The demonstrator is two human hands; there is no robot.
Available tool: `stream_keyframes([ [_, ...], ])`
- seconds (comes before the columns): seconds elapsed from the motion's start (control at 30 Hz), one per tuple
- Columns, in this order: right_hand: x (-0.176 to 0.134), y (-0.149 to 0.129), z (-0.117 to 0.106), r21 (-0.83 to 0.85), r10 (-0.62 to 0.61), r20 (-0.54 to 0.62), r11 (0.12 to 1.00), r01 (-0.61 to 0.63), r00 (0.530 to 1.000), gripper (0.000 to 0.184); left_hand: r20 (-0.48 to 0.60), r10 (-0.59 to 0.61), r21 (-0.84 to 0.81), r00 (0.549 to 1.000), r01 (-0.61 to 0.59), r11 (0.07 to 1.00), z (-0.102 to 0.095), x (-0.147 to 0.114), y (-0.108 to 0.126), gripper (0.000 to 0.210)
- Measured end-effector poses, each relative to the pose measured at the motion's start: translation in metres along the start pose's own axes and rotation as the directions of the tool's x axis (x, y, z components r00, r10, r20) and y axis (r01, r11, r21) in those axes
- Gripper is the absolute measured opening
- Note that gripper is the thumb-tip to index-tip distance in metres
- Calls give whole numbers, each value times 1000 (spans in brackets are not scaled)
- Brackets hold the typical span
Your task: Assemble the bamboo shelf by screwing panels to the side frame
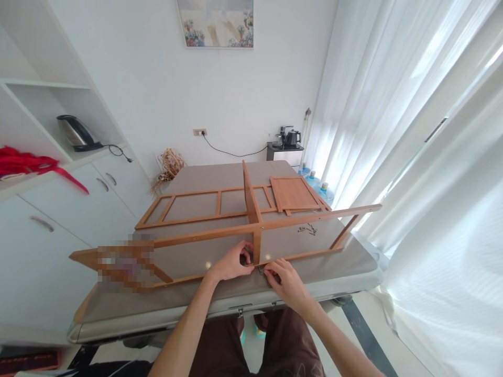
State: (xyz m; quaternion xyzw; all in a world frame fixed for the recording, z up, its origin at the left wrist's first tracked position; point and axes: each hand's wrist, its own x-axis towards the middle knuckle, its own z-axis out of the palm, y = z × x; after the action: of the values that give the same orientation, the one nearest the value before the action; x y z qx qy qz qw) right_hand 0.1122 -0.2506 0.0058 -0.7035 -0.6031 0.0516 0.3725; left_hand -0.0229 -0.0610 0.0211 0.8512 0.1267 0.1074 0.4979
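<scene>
A wooden frame stands on its long edge near the front of the covered table. A wooden panel rises from its middle and extends back. My left hand is closed round the foot of the frame's middle crosspiece. Just right of that joint, my right hand pinches a small, thin metal piece against the lower rail; its exact kind is too small to make out. Several loose screws lie behind the frame, to the right.
Farther back lie a flat ladder-like wooden frame and a square wooden panel. White cabinets line the left, with a kettle on a shelf. Curtains hang at the right, near water bottles.
</scene>
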Motion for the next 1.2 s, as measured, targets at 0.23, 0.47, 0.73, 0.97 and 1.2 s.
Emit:
stream_keyframes([
  [0.23,1,-3,3,-9,-2,-54,1000,2,999,13,-44,-35,35,998,37,999,4,1,6,45],
  [0.47,4,0,2,26,31,8,999,-31,999,16,-107,-91,61,990,98,993,6,3,16,37],
  [0.73,5,6,0,78,32,45,996,-36,998,16,-114,-120,110,986,132,985,5,1,19,35],
  [0.97,10,4,-7,54,51,119,997,-58,992,19,-113,-90,165,989,108,980,2,0,31,35],
  [1.2,9,6,-11,95,24,120,995,-36,992,21,-55,-68,227,996,78,971,-4,-3,31,40],
])
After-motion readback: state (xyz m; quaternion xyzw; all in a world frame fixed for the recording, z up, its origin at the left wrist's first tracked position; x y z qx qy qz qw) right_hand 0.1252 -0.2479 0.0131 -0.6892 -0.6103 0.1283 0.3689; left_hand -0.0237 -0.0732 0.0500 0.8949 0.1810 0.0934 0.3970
